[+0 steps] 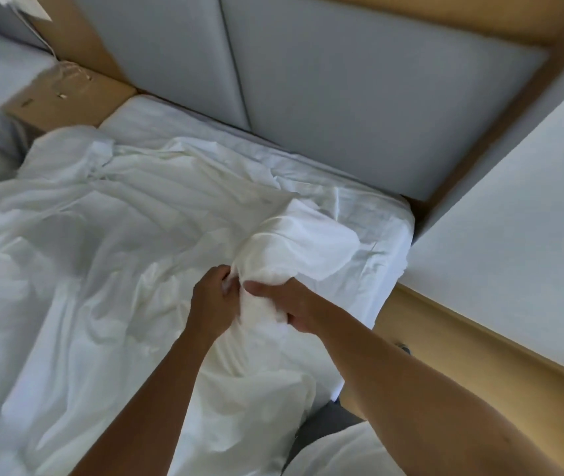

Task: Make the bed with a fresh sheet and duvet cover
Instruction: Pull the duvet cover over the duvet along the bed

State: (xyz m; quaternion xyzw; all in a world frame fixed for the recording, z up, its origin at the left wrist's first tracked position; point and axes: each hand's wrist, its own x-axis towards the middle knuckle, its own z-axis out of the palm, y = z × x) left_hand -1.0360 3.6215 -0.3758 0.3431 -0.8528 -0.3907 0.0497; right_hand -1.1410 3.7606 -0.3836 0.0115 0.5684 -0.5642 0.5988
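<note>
So this looks like the duvet stage, not the sheet stage. The white bottom sheet point(177, 128) is already on the mattress and lies fairly flat in the strip right under the grey padded headboard point(359, 80). The white crumpled duvet cover point(102, 235) is heaped over the rest of the bed, further out from the headboard, with folds running all over the place.

Both hands are on one puffy bunched corner point(301, 242) of it, a bit out from the headboard's right-hand end. The left hand point(211, 300) has its fingers curled into the fabric, pinching a fold. The right hand point(290, 304) is touching it, just beside it on the same lump, thumb on top and fingers wrapped underneath, so both are closed tight on cloth. Can't tell whether the duvet itself is inside that lump or it's only cover.

My guess is they're seating a duvet corner into the cover corner. The next move would be to keep that pinch locked so the inner corner doesn't slip, then carry the lump up toward the right end of the headboard, where the tan wooden frame point(462, 156) meets it. After that, shake or tug so the rest of the heap spreads flat. Let go too early and the filling probably slides back down inside.
</note>
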